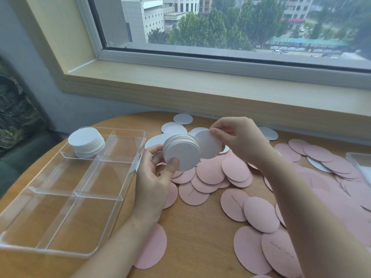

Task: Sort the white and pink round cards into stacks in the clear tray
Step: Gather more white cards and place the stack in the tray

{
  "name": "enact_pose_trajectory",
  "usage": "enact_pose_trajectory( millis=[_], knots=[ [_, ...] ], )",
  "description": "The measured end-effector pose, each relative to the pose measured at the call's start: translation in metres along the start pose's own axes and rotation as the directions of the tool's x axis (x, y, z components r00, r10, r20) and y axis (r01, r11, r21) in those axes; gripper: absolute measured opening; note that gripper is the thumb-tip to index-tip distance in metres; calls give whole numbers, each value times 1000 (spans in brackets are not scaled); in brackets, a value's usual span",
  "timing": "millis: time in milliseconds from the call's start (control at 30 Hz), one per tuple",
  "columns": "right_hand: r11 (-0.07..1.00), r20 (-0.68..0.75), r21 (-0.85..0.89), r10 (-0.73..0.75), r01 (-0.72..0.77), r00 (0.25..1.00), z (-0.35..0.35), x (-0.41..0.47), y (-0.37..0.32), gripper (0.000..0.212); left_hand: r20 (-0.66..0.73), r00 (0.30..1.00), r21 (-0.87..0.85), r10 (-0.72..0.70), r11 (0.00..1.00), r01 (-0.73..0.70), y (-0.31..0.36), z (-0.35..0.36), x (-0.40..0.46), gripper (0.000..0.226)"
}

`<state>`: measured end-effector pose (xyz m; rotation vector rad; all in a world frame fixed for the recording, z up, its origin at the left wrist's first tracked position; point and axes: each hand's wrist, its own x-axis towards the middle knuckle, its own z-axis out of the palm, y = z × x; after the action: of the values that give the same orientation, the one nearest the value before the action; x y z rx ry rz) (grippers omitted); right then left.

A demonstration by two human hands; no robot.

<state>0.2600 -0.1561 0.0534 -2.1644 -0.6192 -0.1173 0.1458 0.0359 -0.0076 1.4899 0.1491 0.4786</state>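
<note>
head | pink cards [212, 173] strewn on table [200, 227] | window [220, 23] behind

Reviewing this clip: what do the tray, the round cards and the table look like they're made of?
Tray: clear hard plastic, probably acrylic; glossy, the table shows through its walls and dividers.
White cards held in the left hand: thin matte card or paper, stacked edges visible.
Pink cards: same matte card, some with handwriting.
Table: wood or wood-look veneer, visible grain; which one is unclear.
</note>
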Motion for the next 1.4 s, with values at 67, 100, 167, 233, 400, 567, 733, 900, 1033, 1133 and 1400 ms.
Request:
enact_pose_trajectory(
  millis=[67, 100, 167, 233, 400, 567, 733, 900, 1033, 1133, 1400],
  knots=[
    [993, 34, 119, -8, 3, 999, 6, -1, -6, 14, 10, 1000, -8, 2, 1000, -1, 0, 1, 0, 38],
    [987, 58, 163, -14, 4, 998, 9, -1, -9, 14, 11, 1000, -12, 1, 1000, -1, 0, 1, 0, 37],
    [970, 86, 242, -19, -3, 996, 14, -2, -10, 13, 5, 1000, -16, -5, 1000, 5, 1, 0, 0, 33],
    [945, 100, 327, -26, -8, 995, 17, -2, -9, 11, 9, 1000, -17, -15, 1000, 15, 2, 0, 0, 31],
    [918, 161, 397, -63, -7, 985, 19, -3, -11, 15, 16, 1000, -40, -22, 999, 23, 5, 3, -2, 30],
    [970, 210, 226, 38, -86, 977, 7, -2, 1, 19, 31, 999, -2, -23, 1000, 23, 4, 2, 0, 30],
    [912, 166, -404, 152, -73, 974, 14, 0, 39, 15, 12, 1000, 14, -17, 1000, 17, 4, 3, -1, 32],
    [825, 169, -565, 110, 5, 980, 20, 1, 43, 30, 5, 1000, 8, -5, 1000, 5, 7, 2, -1, 33],
    [802, 142, -596, 64, 34, 988, 20, -1, 40, 24, 9, 1000, -2, -2, 1000, 2, 7, 3, -2, 33],
    [786, 116, -617, 27, 51, 993, 20, -2, 36, 19, 10, 1000, -4, -6, 1000, 6, 7, 3, -2, 32],
    [932, -69, -357, 41, -63, 997, 0, 0, 28, 13, 27, 1000, -21, 10, 1000, -9, 8, 2, -3, 33]
  ],
)
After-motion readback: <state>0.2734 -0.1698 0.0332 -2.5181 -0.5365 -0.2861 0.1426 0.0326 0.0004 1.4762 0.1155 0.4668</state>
